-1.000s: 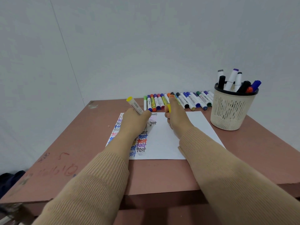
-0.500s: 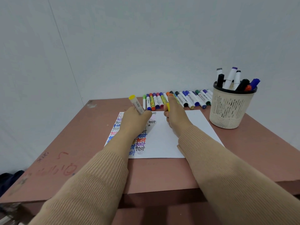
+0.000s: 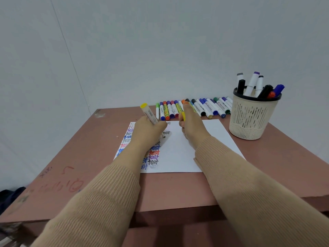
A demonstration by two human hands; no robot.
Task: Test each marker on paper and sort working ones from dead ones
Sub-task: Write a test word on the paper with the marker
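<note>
My left hand (image 3: pixel 148 133) grips a white marker with a yellow end (image 3: pixel 148 113), its tip down on the white paper (image 3: pixel 179 152) beside a column of coloured "test" words. My right hand (image 3: pixel 191 126) rests on the paper and pinches the marker's yellow cap (image 3: pixel 183 116). A row of several markers (image 3: pixel 194 108) lies along the table's far edge. More markers stand in a beige mesh cup (image 3: pixel 252 118) at the right.
The brown table (image 3: pixel 106 175) has scribbles on its left part. A grey wall stands directly behind the marker row. A dark object (image 3: pixel 10 195) lies on the floor at the left.
The marker in my left hand has shifted slightly over the paper. My right hand has stayed on the sheet with the cap.
</note>
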